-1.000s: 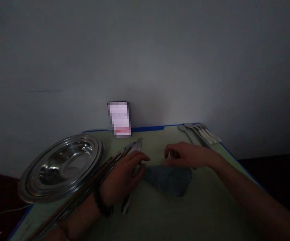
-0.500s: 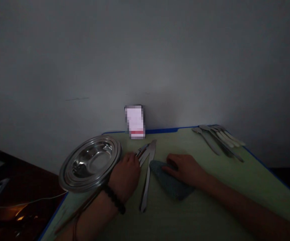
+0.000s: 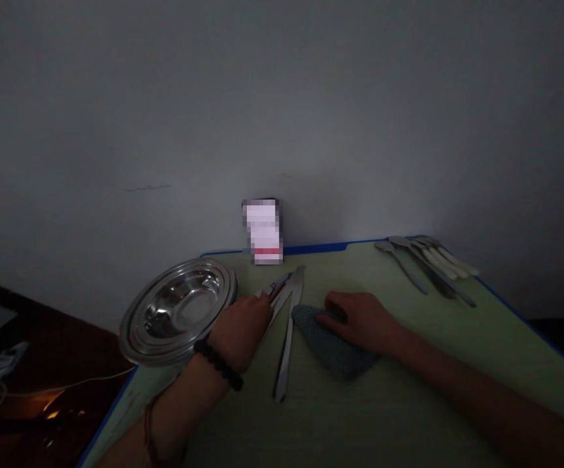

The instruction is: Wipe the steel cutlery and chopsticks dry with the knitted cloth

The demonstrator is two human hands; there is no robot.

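Note:
My left hand (image 3: 243, 328) reaches over the table beside the metal bowls, palm down, its fingers closed at a small group of slim utensils (image 3: 278, 289). What exactly lies between those fingers is hidden. Just to its right lies a table knife (image 3: 286, 357), its handle toward me and its blade pointing at the wall. A grey-blue cloth (image 3: 335, 351) is spread on the tabletop right of the knife. My right hand (image 3: 360, 318) rests on the cloth's upper edge, fingers curled and thumb pressed on the fabric.
Nested stainless bowls (image 3: 182, 312) stand on the left of the pale green table (image 3: 384, 416). A phone (image 3: 265, 231) with a blurred screen leans on the wall. Spoons (image 3: 401, 266) and white-handled cutlery (image 3: 445, 260) lie at the back right. Left below, a white plug (image 3: 12, 359) trails a cable.
My left fingers have curled in more at the utensils, and the left forearm has shifted slightly. My right hand stays on the cloth. The whole view has tilted a little.

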